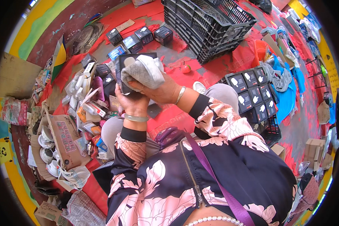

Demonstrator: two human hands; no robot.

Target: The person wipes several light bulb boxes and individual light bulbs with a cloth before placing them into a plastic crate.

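Cloth (145, 71), grey and bunched, sits in the head view against the face of a black box (120, 67), the landmark; the left hand (133, 102) grips that box at its lower edge; the right hand (160, 88) is closed around the cloth, pressing it on the box; right of the box stands a crate of black packages (255, 94); beyond it, stacked black crates (203, 35); left of it, a cardboard carton (66, 139).
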